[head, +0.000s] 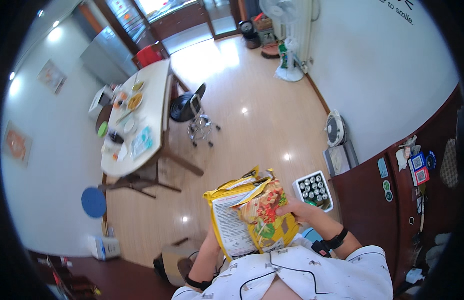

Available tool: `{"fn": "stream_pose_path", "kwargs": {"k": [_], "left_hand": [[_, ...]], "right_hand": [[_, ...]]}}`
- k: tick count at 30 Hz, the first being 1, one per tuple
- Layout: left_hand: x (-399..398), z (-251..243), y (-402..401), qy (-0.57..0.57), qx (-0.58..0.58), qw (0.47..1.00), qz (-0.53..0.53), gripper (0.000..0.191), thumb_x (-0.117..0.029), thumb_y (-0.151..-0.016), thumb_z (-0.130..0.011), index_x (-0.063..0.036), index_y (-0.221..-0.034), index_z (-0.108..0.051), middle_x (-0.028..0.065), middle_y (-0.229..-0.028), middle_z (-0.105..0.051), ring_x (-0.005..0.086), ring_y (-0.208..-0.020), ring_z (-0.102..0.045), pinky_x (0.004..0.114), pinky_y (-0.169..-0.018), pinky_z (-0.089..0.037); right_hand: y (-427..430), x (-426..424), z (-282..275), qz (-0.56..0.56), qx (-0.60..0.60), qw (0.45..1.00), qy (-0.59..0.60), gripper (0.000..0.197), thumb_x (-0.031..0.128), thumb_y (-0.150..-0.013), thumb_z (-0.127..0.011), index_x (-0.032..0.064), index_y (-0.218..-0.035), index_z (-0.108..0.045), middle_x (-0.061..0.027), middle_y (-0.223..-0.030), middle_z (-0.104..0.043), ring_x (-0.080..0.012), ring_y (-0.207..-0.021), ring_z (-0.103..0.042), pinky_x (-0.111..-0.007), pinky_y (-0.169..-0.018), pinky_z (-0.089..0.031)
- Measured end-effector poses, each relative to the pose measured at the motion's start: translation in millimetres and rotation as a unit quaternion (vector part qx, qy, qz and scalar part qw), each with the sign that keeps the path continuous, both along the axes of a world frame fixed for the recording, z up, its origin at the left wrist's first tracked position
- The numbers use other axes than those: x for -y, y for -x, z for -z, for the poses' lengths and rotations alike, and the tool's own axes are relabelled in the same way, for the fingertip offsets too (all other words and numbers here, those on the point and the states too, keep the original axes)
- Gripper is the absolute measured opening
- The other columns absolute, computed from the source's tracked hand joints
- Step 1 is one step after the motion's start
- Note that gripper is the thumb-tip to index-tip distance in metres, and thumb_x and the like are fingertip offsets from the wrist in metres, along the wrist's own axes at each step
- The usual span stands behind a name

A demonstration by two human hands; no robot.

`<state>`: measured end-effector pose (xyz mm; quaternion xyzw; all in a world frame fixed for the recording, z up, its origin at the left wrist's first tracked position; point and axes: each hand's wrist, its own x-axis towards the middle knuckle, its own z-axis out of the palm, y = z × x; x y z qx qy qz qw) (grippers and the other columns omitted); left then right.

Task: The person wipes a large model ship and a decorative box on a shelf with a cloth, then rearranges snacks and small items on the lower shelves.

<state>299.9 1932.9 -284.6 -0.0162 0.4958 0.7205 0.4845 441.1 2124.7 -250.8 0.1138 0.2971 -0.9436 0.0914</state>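
I hold several yellow plastic food packets against my chest. My right hand (pixel 293 209) grips the right edge of the front packet (pixel 267 221), its thumb over a picture of red food and a green leaf. Behind it stands a larger yellow bag (pixel 232 225), with a white panel of small print facing me. More yellow packet edges (pixel 250 175) stick up at the back. My left forearm (pixel 208 255) runs up along the bag's left side. The left hand itself is hidden behind the bag, so its grip cannot be seen.
A white foam box (pixel 296 187) of cans stands on the floor to the right, beside a dark red cabinet (pixel 361 195). Ahead left is a dining table (pixel 157 101) with dishes, and a black swivel chair (pixel 183 107). A cardboard box (pixel 174 258) lies near my left arm.
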Motion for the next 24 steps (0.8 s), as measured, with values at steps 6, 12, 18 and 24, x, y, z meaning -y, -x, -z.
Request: {"fn": "stream_pose_path", "kwargs": {"k": [6, 12, 18, 24], "left_hand": [[-173.5, -79.2, 135.5, -0.100, 0.060, 0.976, 0.186, 0.059, -0.049, -0.075, -0.038, -0.0042, -0.113, -0.035, 0.0104, -0.109, -0.044, 0.0202, -0.097, -0.044, 0.034, -0.083, -0.035], [-322.8, -93.6, 251.4, -0.064, 0.026, 0.956, 0.285, 0.069, -0.044, -0.066, -0.055, -0.0032, -0.115, -0.029, 0.0083, -0.108, -0.043, 0.0188, -0.097, -0.044, 0.031, -0.085, -0.033], [-467.8, -94.0, 383.5, 0.032, -0.045, 0.971, 0.231, 0.057, -0.029, -0.068, -0.055, 0.0002, -0.111, -0.032, 0.0115, -0.102, -0.046, 0.0193, -0.091, -0.048, 0.029, -0.077, -0.040], [-587.8, -117.7, 496.6, 0.060, -0.048, 0.996, 0.048, 0.047, -0.028, -0.073, -0.046, 0.0005, -0.108, -0.035, 0.0131, -0.101, -0.047, 0.0205, -0.088, -0.051, 0.030, -0.073, -0.043]], "right_hand": [[92.9, -146.4, -17.4, 0.111, 0.024, 0.994, 0.005, 0.074, 0.010, -0.056, -0.067, 0.0027, -0.117, -0.025, -0.0088, -0.108, -0.044, -0.0172, -0.096, -0.045, -0.030, -0.082, -0.037], [194.4, -278.8, -12.5, 0.168, 0.025, 0.985, 0.044, 0.068, 0.014, -0.058, -0.066, 0.0020, -0.114, -0.029, -0.0092, -0.107, -0.045, -0.0177, -0.095, -0.046, -0.030, -0.082, -0.038], [361.9, -437.2, 10.2, 0.105, -0.027, 0.992, 0.070, 0.066, 0.013, -0.060, -0.064, 0.0011, -0.114, -0.029, -0.0099, -0.108, -0.044, -0.0179, -0.096, -0.045, -0.030, -0.083, -0.037], [543.5, -585.0, -29.6, -0.027, -0.010, 0.995, 0.092, 0.055, 0.012, -0.064, -0.059, 0.0006, -0.112, -0.033, -0.0120, -0.107, -0.045, -0.0188, -0.096, -0.046, -0.031, -0.082, -0.038]]}}
